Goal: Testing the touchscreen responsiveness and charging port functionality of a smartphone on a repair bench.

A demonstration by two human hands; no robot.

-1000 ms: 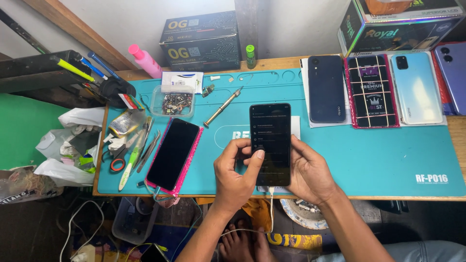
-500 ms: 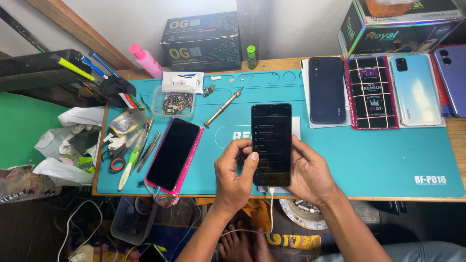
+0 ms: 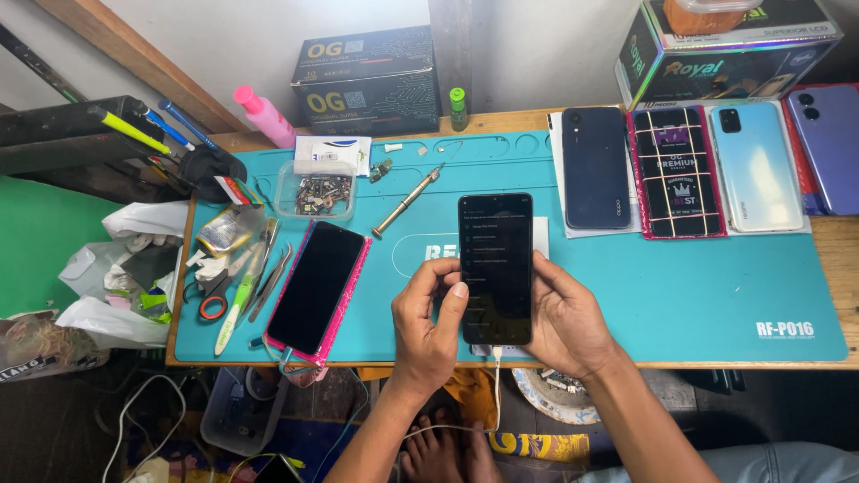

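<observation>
A black smartphone (image 3: 495,259) with a dim lit screen is held upright over the teal work mat (image 3: 680,286). My left hand (image 3: 429,324) grips its lower left edge, thumb resting on the screen. My right hand (image 3: 565,317) cups its lower right edge from behind. A white cable (image 3: 497,385) hangs from the phone's bottom port. To the left on the mat lies a second dark phone in a pink case (image 3: 315,286), screen off.
A screwdriver (image 3: 407,200), a clear tray of small parts (image 3: 313,190), tweezers and scissors (image 3: 228,277) lie on the left of the mat. Several phones and a screen package (image 3: 677,170) line the right back. Boxes (image 3: 367,80) and a pink bottle (image 3: 265,116) stand behind.
My left thumb has shifted slightly on the phone's screen. The phone and my right hand stay almost where they were.
</observation>
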